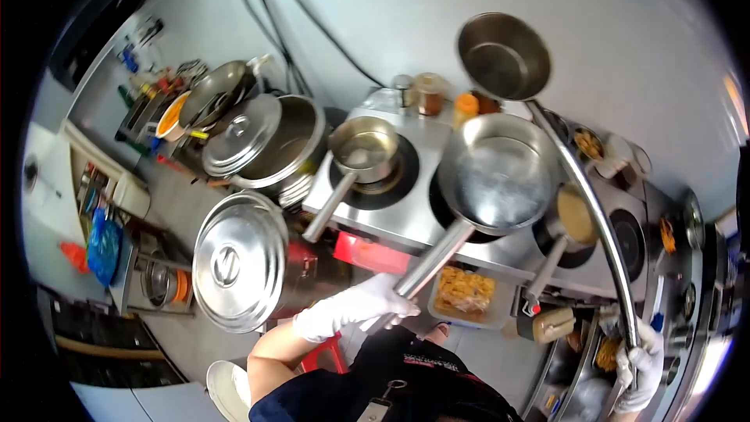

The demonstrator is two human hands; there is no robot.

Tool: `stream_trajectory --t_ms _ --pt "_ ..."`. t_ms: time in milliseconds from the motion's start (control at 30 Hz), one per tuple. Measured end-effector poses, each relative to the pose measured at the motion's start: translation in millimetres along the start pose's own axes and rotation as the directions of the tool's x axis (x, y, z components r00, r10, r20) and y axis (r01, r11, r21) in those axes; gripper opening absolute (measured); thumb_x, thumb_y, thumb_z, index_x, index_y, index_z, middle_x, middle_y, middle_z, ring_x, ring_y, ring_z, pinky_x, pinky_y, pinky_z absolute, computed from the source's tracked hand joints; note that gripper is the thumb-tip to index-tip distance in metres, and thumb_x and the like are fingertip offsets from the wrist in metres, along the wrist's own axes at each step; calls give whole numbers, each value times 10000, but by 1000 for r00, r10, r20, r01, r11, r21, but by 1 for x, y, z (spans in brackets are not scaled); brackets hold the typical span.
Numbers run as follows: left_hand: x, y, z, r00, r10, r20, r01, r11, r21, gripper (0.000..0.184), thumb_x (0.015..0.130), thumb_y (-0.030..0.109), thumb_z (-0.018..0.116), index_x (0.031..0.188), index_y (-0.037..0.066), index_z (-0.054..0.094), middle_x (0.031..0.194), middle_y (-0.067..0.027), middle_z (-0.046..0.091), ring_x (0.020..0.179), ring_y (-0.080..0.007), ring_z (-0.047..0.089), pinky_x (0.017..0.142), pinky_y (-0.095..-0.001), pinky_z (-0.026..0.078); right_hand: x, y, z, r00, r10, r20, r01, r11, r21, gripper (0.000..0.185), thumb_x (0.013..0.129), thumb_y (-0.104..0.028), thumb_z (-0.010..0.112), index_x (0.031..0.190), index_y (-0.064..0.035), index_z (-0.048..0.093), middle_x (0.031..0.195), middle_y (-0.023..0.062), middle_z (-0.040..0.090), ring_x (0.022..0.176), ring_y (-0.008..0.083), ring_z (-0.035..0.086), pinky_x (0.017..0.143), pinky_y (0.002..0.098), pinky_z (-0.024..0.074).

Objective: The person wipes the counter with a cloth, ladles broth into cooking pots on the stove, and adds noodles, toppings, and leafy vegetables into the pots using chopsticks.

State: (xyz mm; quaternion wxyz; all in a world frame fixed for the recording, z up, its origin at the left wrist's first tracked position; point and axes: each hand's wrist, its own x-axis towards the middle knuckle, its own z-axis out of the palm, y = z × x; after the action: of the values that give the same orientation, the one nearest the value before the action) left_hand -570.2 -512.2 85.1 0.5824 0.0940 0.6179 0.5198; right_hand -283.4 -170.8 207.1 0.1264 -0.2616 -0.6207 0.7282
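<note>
My left hand (355, 311), in a white glove, is closed around the handle of a steel frying pan (500, 176). The pan is over the middle of the stove, with a shiny, wet-looking inside. At the right edge my right hand (641, 366), also gloved, grips the end of a long-handled ladle (504, 56). The ladle's deep round bowl is raised beyond the pan, and its handle passes to the pan's right. Left of the pan, a small saucepan (365, 147) rests on a burner. To the right is another saucepan (576, 215) with tan contents.
Two large lidded pots stand left, one with its lid (242, 134) ajar, the other with its lid (238, 262) on. Seasoning jars (428, 94) line the stove's back. A tub of yellow food (465, 293) sits below the stove's front edge. Cables (328, 27) hang along the wall.
</note>
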Motion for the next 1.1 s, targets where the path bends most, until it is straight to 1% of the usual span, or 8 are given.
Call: stream_trajectory --t_ms 200,333,400,433,533,700,867,1100 --pt "-117 -43 -103 822 -68 -565 13 995 -102 203 760 39 679 899 -33 551 616 -53 558 483 -123 520 457 -267 443 150 -34 177 901 236 364 -156 959 -236 510 810 -19 555 1307 57 476 591 68 545 346 62 396 315 198 298" --pt "-171 -74 -152 631 -100 -769 -179 946 -270 166 747 31 606 878 -66 571 618 -67 565 487 -135 528 457 -265 449 239 -38 310 830 314 461 27 803 -596 502 832 -2 556 1325 33 468 686 35 545 426 63 437 406 196 361" --pt "-192 -104 -180 538 -201 -818 -221 903 -367 167 744 39 609 869 -65 573 616 -66 558 487 -138 526 460 -271 450 279 -22 360 810 230 540 322 594 -737 514 831 -5 578 1325 54 446 733 68 615 543 121 560 525 265 458" --pt "-203 -108 -190 500 -218 -838 -226 902 -369 152 735 42 614 842 -58 571 618 -75 559 485 -146 528 457 -280 450 311 8 369 590 -102 801 771 368 -520 525 836 -11 579 1337 37 432 850 138 672 740 198 650 684 336 489" --pt "-226 -128 -217 401 -253 -881 -359 841 -405 180 718 32 615 854 -58 539 604 -83 541 486 -173 543 448 -295 464 326 11 439 626 17 779 778 46 -626 497 806 -53 604 1286 10 495 903 198 644 833 348 631 738 423 497" --pt "-249 -141 -251 331 -320 -888 -448 775 -446 222 707 16 651 876 -56 528 614 -84 541 462 -171 534 431 -295 471 359 37 522 474 44 880 863 -222 -453 410 795 -84 580 1198 -14 564 735 180 623 690 360 621 624 458 496" --pt "-250 -151 -274 299 -348 -889 -533 712 -458 242 699 21 656 887 -56 524 616 -92 544 462 -171 536 424 -298 471 411 104 625 581 297 758 814 -201 -546 324 763 -42 535 1074 -4 615 882 229 645 855 390 632 757 459 504" --pt "-241 -153 -295 343 -366 -865 -532 684 -500 236 707 52 678 854 -34 515 595 -81 529 458 -170 531 418 -288 455 453 213 734 634 348 690 757 -96 -647 240 738 17 534 941 47 658 962 250 649 927 398 635 787 435 515"
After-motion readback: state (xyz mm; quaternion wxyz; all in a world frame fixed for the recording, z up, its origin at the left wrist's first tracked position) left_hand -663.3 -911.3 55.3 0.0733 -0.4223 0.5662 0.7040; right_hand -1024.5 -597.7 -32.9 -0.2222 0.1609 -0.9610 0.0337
